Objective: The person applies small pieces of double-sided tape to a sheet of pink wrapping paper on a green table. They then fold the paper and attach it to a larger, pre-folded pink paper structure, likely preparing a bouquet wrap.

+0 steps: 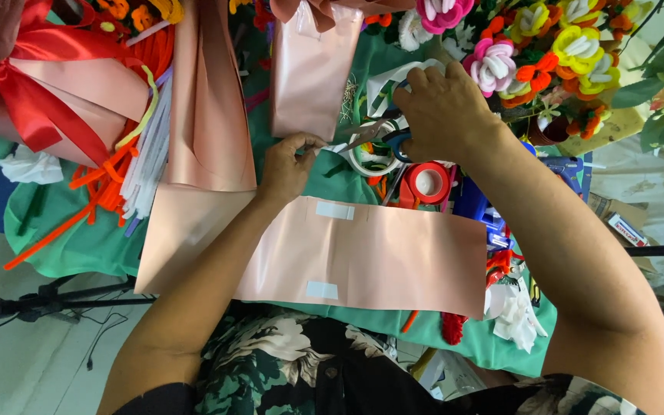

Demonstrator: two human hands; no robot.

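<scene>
Big pink wrapping sheet point(393, 257) lies flat across the green cloth point(78, 246), two white tape strips point(335, 210) stuck on it. Right hand point(443, 107) is closed around scissors point(382, 134) just above the tape rolls point(428, 183). Left hand point(290, 165) pinches a tiny clear tape piece point(332, 146) right at the blades.

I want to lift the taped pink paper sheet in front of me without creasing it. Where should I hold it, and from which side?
Probably by the long near edge of the pink paper sheet, coming from the body side. It lies flat, that edge is bare, and the two tape strips sit near the middle. The far edge is crowded by the red tape roll, and both the left hand and right hand are busy there with scissors.
</scene>
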